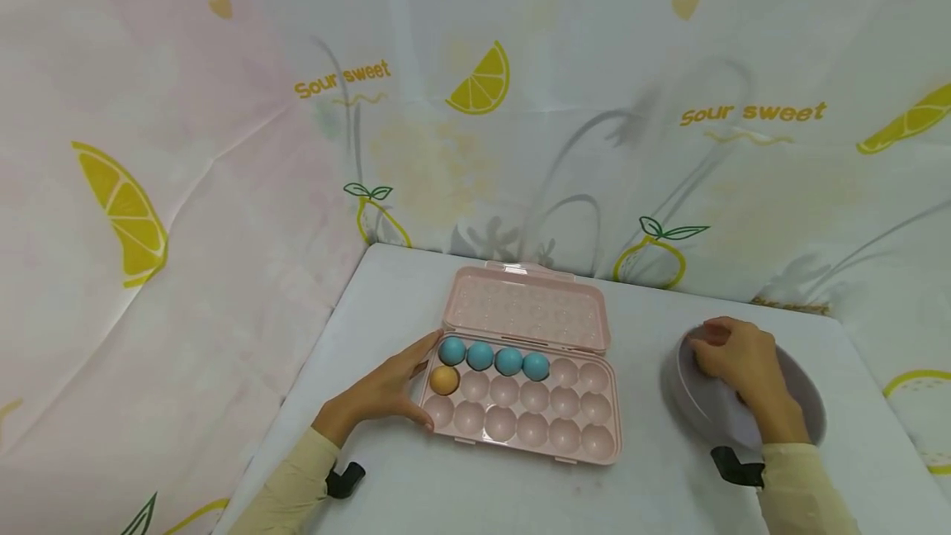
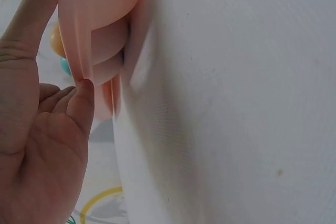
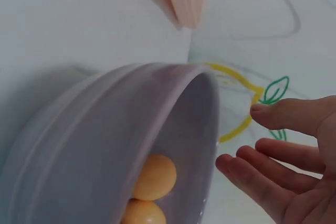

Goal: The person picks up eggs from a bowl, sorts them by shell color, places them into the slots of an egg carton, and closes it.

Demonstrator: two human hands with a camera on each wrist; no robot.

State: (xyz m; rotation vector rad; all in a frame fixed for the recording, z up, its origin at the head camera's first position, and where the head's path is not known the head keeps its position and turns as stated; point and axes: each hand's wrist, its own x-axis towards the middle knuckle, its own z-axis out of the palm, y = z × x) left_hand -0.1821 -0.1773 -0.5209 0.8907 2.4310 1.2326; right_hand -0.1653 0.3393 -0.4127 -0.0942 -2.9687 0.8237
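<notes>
Closest to you, your sleeves [image 1: 806, 490] enter from 4 and 7 o'clock. Your right hand [image 1: 746, 366], fingers loosely apart, is over the bowl [image 1: 709, 411], blocking much of its inside; only the right wrist view shows two orange balls [image 3: 155, 177] there. The bowl sits at the 3 o'clock of the carton [image 1: 533, 428] on the worktop [image 1: 416, 485]. Your left hand [image 1: 382, 390] grips the carton's left end between thumb and fingers; its long axis runs 9 to 3, lid [image 1: 527, 308] open toward 12.
</notes>
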